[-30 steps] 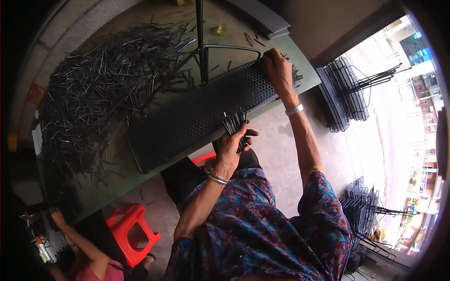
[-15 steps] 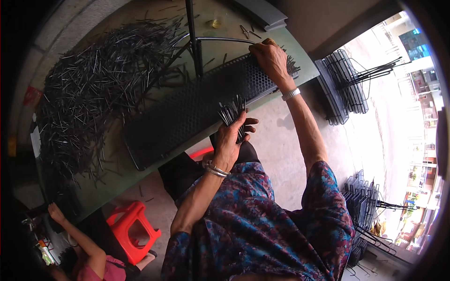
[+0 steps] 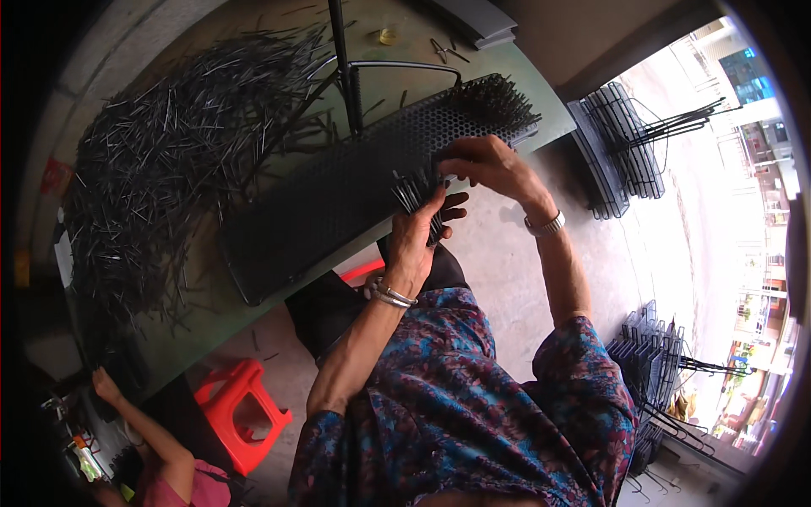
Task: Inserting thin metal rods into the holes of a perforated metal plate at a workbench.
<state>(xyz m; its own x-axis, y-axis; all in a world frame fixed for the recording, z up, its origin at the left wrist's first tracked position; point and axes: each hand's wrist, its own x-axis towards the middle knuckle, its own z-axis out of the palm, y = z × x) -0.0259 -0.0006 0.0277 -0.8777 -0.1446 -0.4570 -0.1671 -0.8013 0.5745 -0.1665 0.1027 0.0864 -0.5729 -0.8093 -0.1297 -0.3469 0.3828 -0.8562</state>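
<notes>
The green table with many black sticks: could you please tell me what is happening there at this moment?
A person's left hand holds a bunch of thin black sticks, and the right hand has its fingers at the bunch's upper end; whether they pinch one is unclear. Beyond, on the green table, lies a black perforated tray with a dense cluster of sticks at its right end. A large loose heap lies to the left.

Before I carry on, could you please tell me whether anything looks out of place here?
Only mildly: what looks like a thin dark strip lies on the floor near the red stool, away from the heap of black strips. No damage is evident.
</notes>
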